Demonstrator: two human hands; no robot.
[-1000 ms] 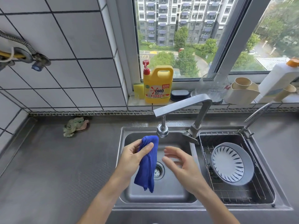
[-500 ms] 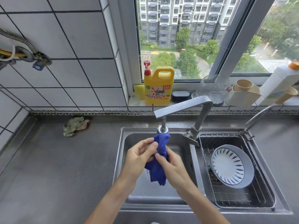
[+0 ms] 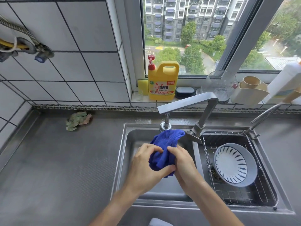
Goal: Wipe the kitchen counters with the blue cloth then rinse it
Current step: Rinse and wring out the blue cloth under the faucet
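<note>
The blue cloth (image 3: 164, 147) is bunched up between both hands over the left sink basin (image 3: 128, 160), just below the faucet spout (image 3: 165, 127). My left hand (image 3: 146, 167) grips its lower left part, thumb across the bottom. My right hand (image 3: 182, 162) pinches the cloth from the right. The cloth's top fold sticks up toward the spout. I cannot tell whether water runs from it. The steel counter (image 3: 57, 168) spreads to the left of the sink.
A crumpled green rag (image 3: 78, 120) lies at the counter's back. A yellow detergent bottle (image 3: 162, 80), sponge, glass jar and cups stand on the windowsill. The right basin holds a wire rack (image 3: 259, 191) with a grey-rimmed bowl (image 3: 234, 165). A second tap (image 3: 263, 116) rises at right.
My right hand came in from the open air and took hold of the cloth. Both hands now bunch it together under the spout, where it earlier hung from my left hand alone.
</note>
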